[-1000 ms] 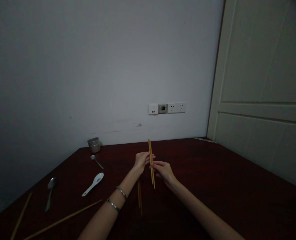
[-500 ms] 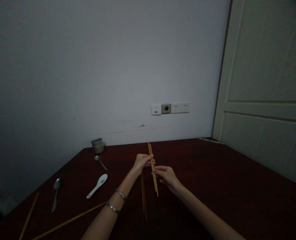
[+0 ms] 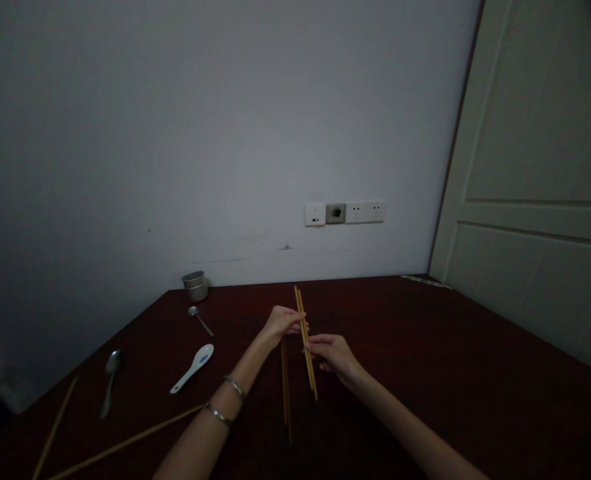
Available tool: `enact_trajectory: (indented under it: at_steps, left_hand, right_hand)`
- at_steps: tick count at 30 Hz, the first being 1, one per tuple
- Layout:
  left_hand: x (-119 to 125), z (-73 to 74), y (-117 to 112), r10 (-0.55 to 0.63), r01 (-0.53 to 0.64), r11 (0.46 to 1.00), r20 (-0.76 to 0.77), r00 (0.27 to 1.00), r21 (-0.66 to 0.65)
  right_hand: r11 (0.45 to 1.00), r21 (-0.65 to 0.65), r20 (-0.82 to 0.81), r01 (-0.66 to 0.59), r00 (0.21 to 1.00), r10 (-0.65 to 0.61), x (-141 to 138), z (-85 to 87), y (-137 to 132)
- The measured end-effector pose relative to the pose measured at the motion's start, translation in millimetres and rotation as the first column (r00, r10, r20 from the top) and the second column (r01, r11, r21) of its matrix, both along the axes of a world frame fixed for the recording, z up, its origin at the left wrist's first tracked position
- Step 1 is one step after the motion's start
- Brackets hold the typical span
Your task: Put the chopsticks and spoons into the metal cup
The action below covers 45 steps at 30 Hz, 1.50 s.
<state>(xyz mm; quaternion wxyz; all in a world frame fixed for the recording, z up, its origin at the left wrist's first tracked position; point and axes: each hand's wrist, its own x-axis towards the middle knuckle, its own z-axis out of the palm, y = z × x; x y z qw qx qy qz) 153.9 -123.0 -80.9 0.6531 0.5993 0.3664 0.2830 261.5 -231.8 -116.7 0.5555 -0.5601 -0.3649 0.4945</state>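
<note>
Over the middle of a dark red table [image 3: 425,347], both my hands hold one pair of wooden chopsticks [image 3: 301,303] that points away from me. My left hand [image 3: 281,323] pinches the pair near its far half. My right hand [image 3: 332,353] pinches it nearer me, fingers closed around the sticks. Another pair of chopsticks [image 3: 286,393] lies flat on the table just below my hands, partly hidden by my left wrist. Two bracelets sit on my left forearm.
Left of my hands lie a white ceramic spoon [image 3: 192,367], a small metal spoon [image 3: 199,320], a larger metal spoon [image 3: 110,381] and two loose chopsticks [image 3: 125,441]. A small metal cup [image 3: 195,286] stands by the wall. A door [image 3: 540,200] is at the right.
The held chopsticks have slid slightly toward me and tilted, their near ends now lower on the table. My view has shifted a little to the left.
</note>
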Motion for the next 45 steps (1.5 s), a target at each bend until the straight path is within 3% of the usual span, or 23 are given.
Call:
enact_trajectory:
  at_steps: [6,11,13,19,22,25,30,39,45]
  left_hand:
    - [0,1.5,1,0.026,-0.026,1.0,-0.011,1.0,0.014]
    - [1,0.1,3,0.079,-0.077,0.996,-0.035,0.996,0.049]
    - [2,-0.2,4,0.107,-0.103,0.992,-0.052,0.993,0.073]
    - [0,2.2,8,0.15,-0.138,0.979,-0.071,0.986,0.149]
    - [-5,7.4,8,0.162,-0.15,0.978,-0.075,0.984,0.148]
    - [-10,12.3,7,0.174,-0.16,0.977,-0.093,0.98,0.139]
    - [-15,14.5,8,0.132,-0.114,0.984,-0.129,0.983,0.133]
    - [-21,10.1,10,0.052,-0.03,0.99,-0.159,0.986,0.139]
    - [-24,0.6,22,0.0,0.016,0.997,-0.215,0.977,0.075]
  right_hand:
    - [0.999,0.028,0.101,0.025,0.995,-0.028,3,2.0,5]
    - [0.986,0.155,0.378,0.059,0.919,-0.115,1,9.2,13]
    - [0.978,0.202,0.531,0.044,0.835,-0.147,-2,14.6,16]
    - [0.981,0.184,0.871,0.067,0.451,-0.194,-18,35.4,19]
    - [0.982,0.158,0.926,0.1,0.331,-0.183,-25,41.5,19]
    - [0.977,0.159,0.946,0.145,0.26,-0.193,-31,43.0,19]
    - [0.974,0.152,0.951,0.168,0.243,-0.19,-37,41.6,21]
    - [0.976,0.133,0.895,0.174,0.401,-0.193,-37,36.8,25]
    - [0.972,0.144,0.887,0.185,0.411,-0.21,-36,26.9,24]
